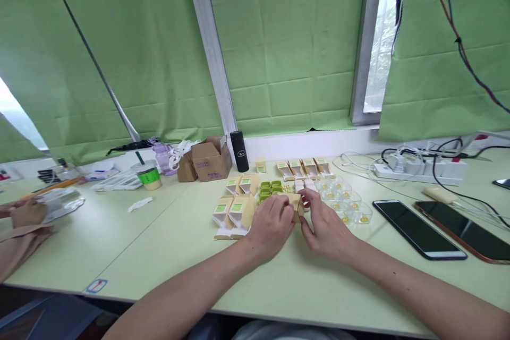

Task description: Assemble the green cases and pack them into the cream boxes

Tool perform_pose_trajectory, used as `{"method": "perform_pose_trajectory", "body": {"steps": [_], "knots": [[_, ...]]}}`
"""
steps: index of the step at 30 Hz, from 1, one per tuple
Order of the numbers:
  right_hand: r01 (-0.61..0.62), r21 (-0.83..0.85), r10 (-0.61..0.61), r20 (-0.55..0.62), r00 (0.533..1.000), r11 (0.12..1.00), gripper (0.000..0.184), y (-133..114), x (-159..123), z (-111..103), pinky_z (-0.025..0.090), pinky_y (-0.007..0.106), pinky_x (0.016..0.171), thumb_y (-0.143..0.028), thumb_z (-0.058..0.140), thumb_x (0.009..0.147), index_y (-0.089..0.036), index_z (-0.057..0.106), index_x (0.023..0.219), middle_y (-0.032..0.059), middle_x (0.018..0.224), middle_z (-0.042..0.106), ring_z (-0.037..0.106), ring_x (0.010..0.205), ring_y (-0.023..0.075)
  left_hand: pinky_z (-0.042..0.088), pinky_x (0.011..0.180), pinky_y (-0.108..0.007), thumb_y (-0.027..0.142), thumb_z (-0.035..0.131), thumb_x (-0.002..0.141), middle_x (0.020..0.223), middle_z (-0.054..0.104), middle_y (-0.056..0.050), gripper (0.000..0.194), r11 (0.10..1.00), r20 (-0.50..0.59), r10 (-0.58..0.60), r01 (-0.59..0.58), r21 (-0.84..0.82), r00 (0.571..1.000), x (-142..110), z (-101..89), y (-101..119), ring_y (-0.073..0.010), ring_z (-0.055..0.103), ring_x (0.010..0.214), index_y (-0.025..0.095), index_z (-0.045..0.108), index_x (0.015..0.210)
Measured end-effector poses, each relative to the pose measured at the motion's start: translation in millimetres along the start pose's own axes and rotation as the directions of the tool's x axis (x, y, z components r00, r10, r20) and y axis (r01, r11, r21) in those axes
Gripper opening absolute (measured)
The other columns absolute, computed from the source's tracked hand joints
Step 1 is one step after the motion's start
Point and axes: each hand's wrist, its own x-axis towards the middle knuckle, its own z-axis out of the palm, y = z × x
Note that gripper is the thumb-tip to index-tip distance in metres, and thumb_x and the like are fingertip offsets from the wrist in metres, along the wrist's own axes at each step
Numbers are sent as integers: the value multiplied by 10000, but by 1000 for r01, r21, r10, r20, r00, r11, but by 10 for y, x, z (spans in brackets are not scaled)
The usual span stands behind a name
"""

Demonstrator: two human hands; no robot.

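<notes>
Between my two hands is a small kraft cardboard box, held just above the table. My left hand is closed on its left side and hides part of it. The fingers and thumb of my right hand pinch its right edge. Left of my hands stand several open kraft boxes with green labels. Behind them are green moulded pieces, partly covered by my left hand. To the right sit clear plastic cups with yellow centres. A row of kraft boxes lies farther back.
Two phones lie at the right, near a white power strip with tangled cables. A black bottle, a brown carton and a drink cup stand at the back. At far left, another person's hand holds a clear plastic bag.
</notes>
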Motion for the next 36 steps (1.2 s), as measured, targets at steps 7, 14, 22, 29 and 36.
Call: {"method": "perform_pose_trajectory", "body": {"steps": [7, 14, 22, 29, 36], "knots": [[-6, 0, 6, 15, 1000, 1000, 629, -5, -2, 26, 600, 450, 827, -126, 495, 898, -176, 242, 1471, 170, 1220, 551, 663, 1017, 285, 507, 709, -361, 90, 546, 897, 979, 621, -96, 118, 1000, -15, 27, -27, 16, 1000, 10, -9, 7, -224, 570, 847, 201, 525, 928], [-43, 8, 43, 8, 999, 999, 639, -11, -6, 45, 602, 456, 800, -120, 514, 867, -181, 240, 1442, 148, 1152, 567, 663, 973, 284, 520, 722, -374, 107, 567, 888, 1014, 620, -105, 130, 1000, 17, -6, 6, -29, 1000, 9, -32, 16, -239, 578, 880, 197, 527, 973], [-55, 35, 55, -1, 998, 998, 619, -15, -4, 55, 603, 453, 824, -113, 511, 868, -177, 255, 1427, 154, 1158, 566, 662, 990, 283, 531, 718, -374, 130, 576, 893, 1047, 627, -117, 160, 999, 4, -17, 17, -51, 1000, 13, -43, 10, -253, 580, 921, 179, 523, 1036], [-102, 109, 101, 14, 995, 989, 623, 42, -15, 70, 592, 469, 882, -71, 481, 867, -206, 244, 1427, 172, 1241, 567, 668, 1084, 294, 537, 720, -376, 116, 575, 876, 1051, 609, -115, 186, 996, 15, -41, 42, -83, 999, -13, -27, -13, -255, 584, 929, 183, 515, 1039], [-180, 230, 192, -30, 981, 956, 438, 65, 48, -21, 579, 453, 871, -144, 421, 975, -253, 249, 1363, 209, 1380, 553, 692, 1107, 270, 573, 892, -496, 99, 660, 834, 1237, 565, -161, 453, 951, 113, -162, 186, -247, 980, -62, -48, -48, -327, 559, 1137, 175, 480, 1242]]}}
